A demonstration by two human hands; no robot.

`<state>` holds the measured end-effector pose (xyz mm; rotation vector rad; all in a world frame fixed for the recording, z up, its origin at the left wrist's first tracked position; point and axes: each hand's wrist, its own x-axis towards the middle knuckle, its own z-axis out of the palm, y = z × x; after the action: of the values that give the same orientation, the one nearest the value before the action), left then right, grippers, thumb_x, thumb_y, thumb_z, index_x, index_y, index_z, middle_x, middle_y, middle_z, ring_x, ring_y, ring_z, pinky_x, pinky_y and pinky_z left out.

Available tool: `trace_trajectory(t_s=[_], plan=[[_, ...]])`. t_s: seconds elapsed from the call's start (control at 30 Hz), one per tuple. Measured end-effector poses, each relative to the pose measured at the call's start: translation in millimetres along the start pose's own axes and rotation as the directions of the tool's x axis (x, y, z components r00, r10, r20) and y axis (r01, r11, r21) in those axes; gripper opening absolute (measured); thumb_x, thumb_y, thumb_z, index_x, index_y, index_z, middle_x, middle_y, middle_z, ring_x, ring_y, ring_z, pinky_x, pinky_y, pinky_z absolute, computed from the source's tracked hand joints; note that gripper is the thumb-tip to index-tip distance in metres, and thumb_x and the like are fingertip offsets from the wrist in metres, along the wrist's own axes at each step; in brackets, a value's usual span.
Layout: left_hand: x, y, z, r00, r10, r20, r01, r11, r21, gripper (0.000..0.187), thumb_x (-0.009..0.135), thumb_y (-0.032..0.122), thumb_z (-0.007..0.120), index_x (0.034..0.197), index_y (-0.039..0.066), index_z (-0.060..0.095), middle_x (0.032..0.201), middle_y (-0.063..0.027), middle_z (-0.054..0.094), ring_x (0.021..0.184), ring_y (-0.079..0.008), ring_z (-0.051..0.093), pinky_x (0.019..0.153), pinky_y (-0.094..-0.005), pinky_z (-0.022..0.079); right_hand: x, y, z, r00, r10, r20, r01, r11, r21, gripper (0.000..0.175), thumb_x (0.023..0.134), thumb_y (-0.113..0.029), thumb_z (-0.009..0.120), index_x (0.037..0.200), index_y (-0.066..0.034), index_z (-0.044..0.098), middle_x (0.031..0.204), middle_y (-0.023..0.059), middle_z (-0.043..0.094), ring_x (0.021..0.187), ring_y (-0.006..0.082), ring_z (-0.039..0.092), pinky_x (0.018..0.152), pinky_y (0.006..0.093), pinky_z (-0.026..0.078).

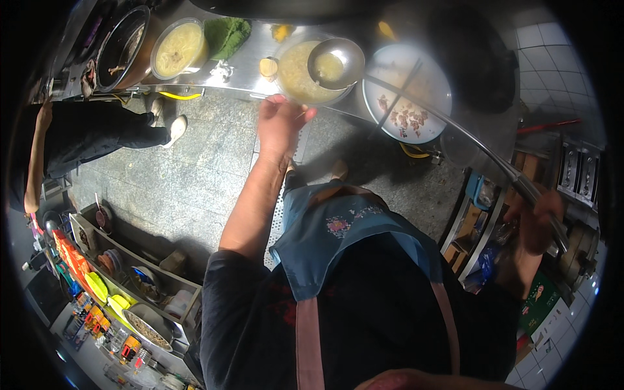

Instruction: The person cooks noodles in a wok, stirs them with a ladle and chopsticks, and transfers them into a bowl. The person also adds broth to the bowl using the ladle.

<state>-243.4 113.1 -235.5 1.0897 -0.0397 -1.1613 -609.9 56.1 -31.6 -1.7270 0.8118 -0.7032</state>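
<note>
My right hand [536,222] is closed around the long metal handle of a ladle [336,61]. The ladle's bowl holds yellowish liquid and hangs over a clear round container [292,73] of similar soup. At that container's near edge is my left hand [285,114], fingers bent, with a thin thing near the fingertips; whether it holds it or touches the rim I cannot tell. Right of the ladle bowl, a white plate [438,97] bears small browned pieces, with a chopstick-like stick crossing it beneath the handle. A small yellowish piece [268,68] lies left of the container.
Along the steel counter [243,68] stand a tub of noodle-like strips [178,51], a green leaf [226,36] and a deep dark pot [124,48]. Another person [87,131] stands at the left. Shelving [136,263] with bowls and containers runs behind; drawers [470,229] are at the right.
</note>
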Motion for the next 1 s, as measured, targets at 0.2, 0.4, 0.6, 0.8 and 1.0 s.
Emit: trace_trajectory(t_s=[0.2,0.4,0.6,0.8,1.0], plan=[[-11,-9,9,0.999,-0.037,-0.009,0.037,0.999,-0.012,0.015,0.082,-0.002,0.047,0.093,0.003,0.038,0.081,-0.0139,0.052,0.073,-0.0245,0.057,0.070,-0.0382,0.053,-3,-8,0,0.998,-0.056,-0.031,0.054,0.997,-0.061,0.032,0.086,-0.043,0.050,0.082,-0.0118,0.042,0.078,0.0177,0.055,0.048,0.0167,0.053,0.038,0.0224,0.039],[-15,-5,6,0.997,-0.082,-0.007,0.082,0.997,0.009,0.014,0.083,0.001,0.047,0.094,0.005,0.040,0.084,-0.0110,0.052,0.079,-0.0224,0.056,0.072,-0.0392,0.051,1,-14,4,0.998,-0.055,-0.031,0.054,0.998,-0.026,0.033,0.086,-0.044,0.049,0.081,-0.0118,0.042,0.079,0.0186,0.056,0.044,0.0145,0.050,0.037,0.0215,0.037],[-2,17,-8,0.999,-0.038,-0.009,0.038,0.998,0.053,0.027,0.083,0.005,0.049,0.109,0.003,0.040,0.088,-0.0107,0.052,0.083,-0.0210,0.053,0.073,-0.0382,0.050,15,-21,8,0.999,0.019,0.049,-0.018,0.999,-0.028,0.034,0.084,-0.045,0.051,0.081,-0.0119,0.042,0.078,0.0175,0.056,0.043,0.0138,0.050,0.037,0.0209,0.035],[5,26,-11,1.000,-0.009,0.010,0.008,0.996,0.094,0.034,0.082,0.002,0.049,0.115,0.001,0.040,0.089,-0.0086,0.050,0.081,-0.0205,0.053,0.072,-0.0370,0.051,22,-26,15,0.999,0.029,0.037,-0.028,0.999,-0.019,0.036,0.083,-0.045,0.052,0.079,-0.0113,0.042,0.079,0.0159,0.056,0.046,0.0144,0.051,0.037,0.0216,0.035],[9,27,-11,0.999,-0.021,0.031,0.018,0.995,0.101,0.034,0.081,-0.002,0.047,0.115,0.000,0.043,0.087,-0.0075,0.050,0.078,-0.0189,0.052,0.068,-0.0346,0.051,25,-31,22,0.997,0.071,-0.006,-0.071,0.995,-0.064,0.036,0.083,-0.045,0.054,0.079,-0.0104,0.042,0.083,0.0168,0.056,0.047,0.0159,0.052,0.038,0.0222,0.038]])
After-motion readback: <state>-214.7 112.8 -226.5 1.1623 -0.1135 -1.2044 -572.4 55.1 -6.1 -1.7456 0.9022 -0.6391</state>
